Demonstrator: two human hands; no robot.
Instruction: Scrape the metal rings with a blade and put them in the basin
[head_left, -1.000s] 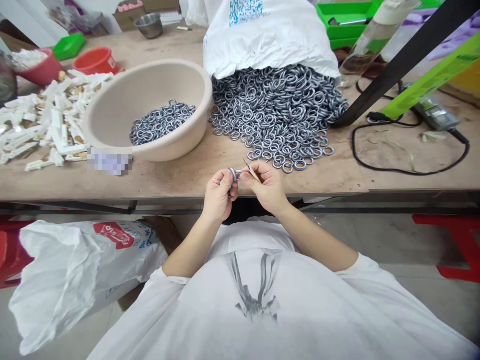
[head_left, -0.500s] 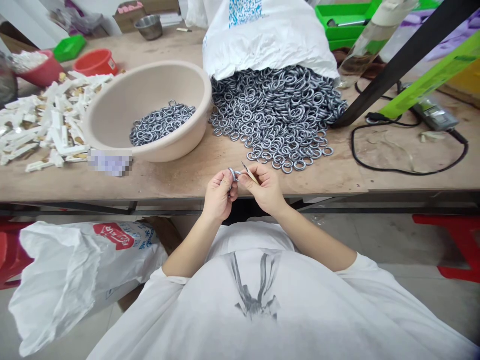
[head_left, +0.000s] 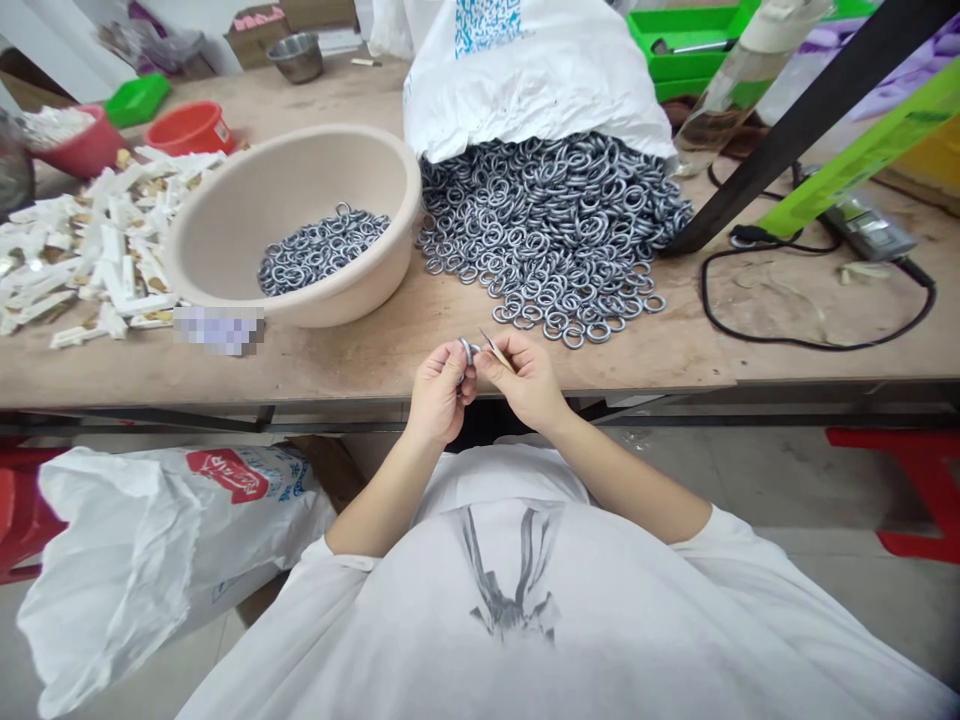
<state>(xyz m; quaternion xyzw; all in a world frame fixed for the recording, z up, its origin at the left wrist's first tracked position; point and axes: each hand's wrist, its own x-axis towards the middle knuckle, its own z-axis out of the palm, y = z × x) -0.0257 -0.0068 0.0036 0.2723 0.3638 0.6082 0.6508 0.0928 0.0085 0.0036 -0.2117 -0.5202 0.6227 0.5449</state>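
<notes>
The left hand (head_left: 440, 393) is pinching a grey ring (head_left: 466, 351) between thumb and fingers, just above the near edge of the table (head_left: 360, 365). The right hand (head_left: 531, 388) is closing its fingers around a small pointed tool (head_left: 500, 354) with a pale handle, its dark tip pointing to the far left. A second ring (head_left: 476, 350) is showing in the narrow gap between the hands; which of them is gripping it, I cannot tell. Beyond the hands, slightly to the right, a heap of rings (head_left: 551, 230) is spilling from the mouth of a white sack (head_left: 540, 85). To the left of the heap, a beige bowl (head_left: 292, 175) is holding more loose rings (head_left: 322, 250). Farther left, white pieces (head_left: 112, 255) are lying in a jumble, and on the right a black cord (head_left: 814, 345) is looping across the table.
</notes>
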